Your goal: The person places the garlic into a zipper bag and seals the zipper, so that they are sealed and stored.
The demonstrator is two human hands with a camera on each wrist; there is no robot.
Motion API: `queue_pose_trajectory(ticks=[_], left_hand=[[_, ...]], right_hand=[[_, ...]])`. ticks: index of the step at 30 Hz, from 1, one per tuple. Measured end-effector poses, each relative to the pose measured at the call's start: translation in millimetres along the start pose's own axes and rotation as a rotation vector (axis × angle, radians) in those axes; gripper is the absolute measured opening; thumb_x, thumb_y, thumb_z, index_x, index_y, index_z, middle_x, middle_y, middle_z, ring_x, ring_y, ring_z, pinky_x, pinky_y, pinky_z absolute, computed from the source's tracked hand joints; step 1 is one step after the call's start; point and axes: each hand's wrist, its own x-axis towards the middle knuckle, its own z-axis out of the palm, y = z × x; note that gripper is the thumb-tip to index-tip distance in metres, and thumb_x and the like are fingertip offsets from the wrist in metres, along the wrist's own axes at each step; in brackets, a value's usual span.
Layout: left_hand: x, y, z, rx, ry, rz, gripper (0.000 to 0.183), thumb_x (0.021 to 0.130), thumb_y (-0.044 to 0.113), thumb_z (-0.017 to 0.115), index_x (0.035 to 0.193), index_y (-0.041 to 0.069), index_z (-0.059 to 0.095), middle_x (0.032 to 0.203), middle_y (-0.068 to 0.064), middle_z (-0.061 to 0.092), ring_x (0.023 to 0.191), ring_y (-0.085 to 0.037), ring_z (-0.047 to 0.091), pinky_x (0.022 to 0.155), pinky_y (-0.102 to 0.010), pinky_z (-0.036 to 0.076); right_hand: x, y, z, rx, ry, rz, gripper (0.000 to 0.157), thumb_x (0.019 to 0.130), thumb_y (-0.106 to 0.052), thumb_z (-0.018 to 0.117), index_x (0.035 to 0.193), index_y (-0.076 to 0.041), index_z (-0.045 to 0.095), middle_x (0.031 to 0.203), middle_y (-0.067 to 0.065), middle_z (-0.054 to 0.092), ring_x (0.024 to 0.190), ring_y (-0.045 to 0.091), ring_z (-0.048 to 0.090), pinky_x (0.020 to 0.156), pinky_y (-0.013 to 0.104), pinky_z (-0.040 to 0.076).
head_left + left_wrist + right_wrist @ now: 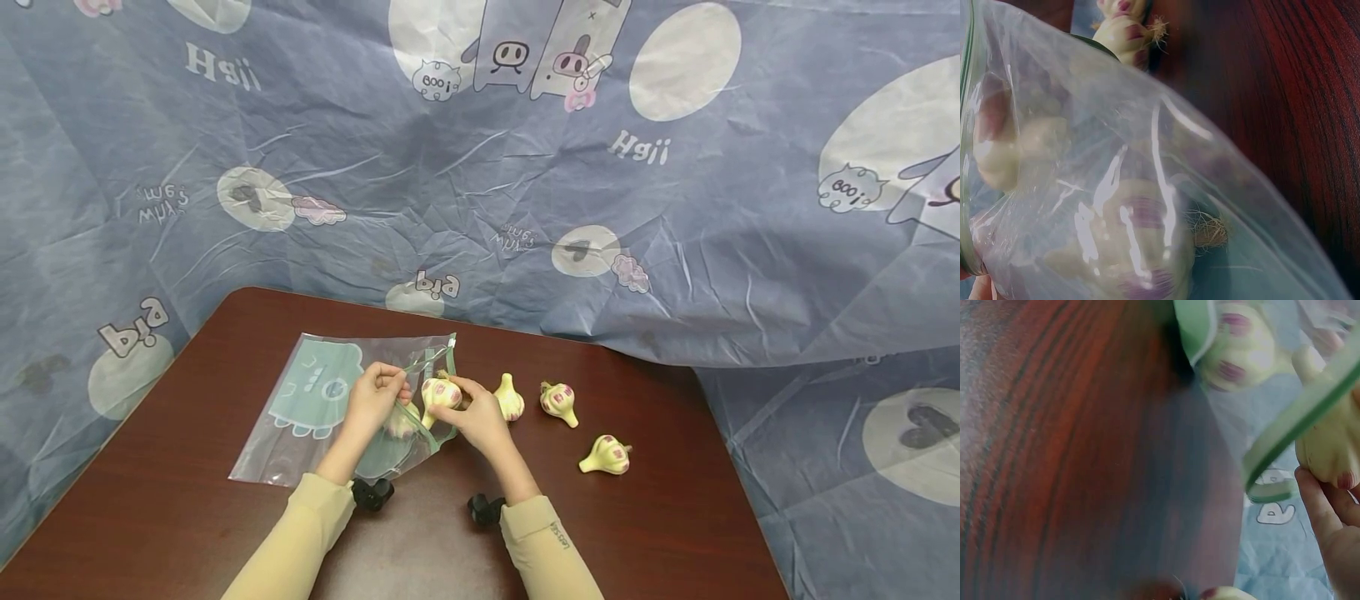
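— Look at the garlic in your right hand; what do you see on it?

— You have a plump, ridged bulb, pale yellow with pink-purple patches; one end narrows to a blunt neck that points down toward you, the other carries a tuft of roots.

— And where does it sit in your grip?

— Your right thumb and fingers pinch it, so the bulb sits at your fingertips, on the left of that hand; it is at the mouth of the bag, between the green edges; how far in it reaches, I cannot tell.

— What about your left hand?

— Its fingertips pinch the edge of the bag's mouth, which gapes toward your right hand; a second bulb lies inside, showing through the plastic just beside your left hand.

— And the stuff around you?

— Your bag is clear, glossy, wrinkled plastic with a pale green cartoon shape printed on it; a small white slider sits at the far corner; your table is dark reddish brown with streaky grain; three more bulbs lie on it to the right, the nearest just beside your right hand; behind hangs a creased blue-grey cloth.
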Motion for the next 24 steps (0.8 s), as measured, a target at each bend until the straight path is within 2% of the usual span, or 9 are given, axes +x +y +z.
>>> queue_pose_trajectory(ticks=[5,11,15,24], left_hand=[[-1.0,1.3,0.3,-0.008,0.0,0.002,0.016,0.098,0.009,0.059,0.107,-0.004,0.059,0.09,-0.024,0.071,0.063,-0.005,0.067,0.063,-0.018,0.058],[-2.4,2.5,0.7,-0.01,0.002,0.001,0.016,0.098,0.009,0.058,0.107,-0.005,0.058,0.09,-0.025,0.071,0.063,-0.008,0.068,0.063,-0.018,0.059],[-3.0,2.4,1.1,-0.005,-0.003,-0.003,0.017,0.099,0.01,0.059,0.107,-0.004,0.059,0.09,-0.023,0.071,0.067,-0.012,0.07,0.064,-0.019,0.059],[-4.8,3.4,2.1,0.022,-0.005,0.008,0.016,0.098,0.011,0.059,0.106,-0.003,0.06,0.089,-0.02,0.072,0.066,-0.008,0.067,0.065,-0.018,0.057]], right_hand=[[1.1,3.7,6.4,-0.072,-0.005,-0.017,0.064,0.078,-0.028,0.084,0.133,-0.005,0.06,0.132,0.017,0.061,0.109,0.028,0.067,0.084,0.034,0.06],[1.4,7.5,9.8,-0.1,-0.052,0.003,0.063,0.078,-0.032,0.084,0.133,-0.01,0.061,0.131,0.015,0.063,0.106,0.026,0.068,0.08,0.032,0.059],[3.4,11.1,12.3,-0.144,-0.088,-0.002,0.062,0.08,-0.033,0.082,0.133,-0.009,0.061,0.128,0.013,0.065,0.104,0.023,0.068,0.078,0.03,0.059],[12.0,12.3,21.6,-0.235,-0.143,-0.062,0.05,0.083,-0.021,0.078,0.129,-0.005,0.064,0.122,0.013,0.068,0.1,0.02,0.068,0.078,0.029,0.058]])
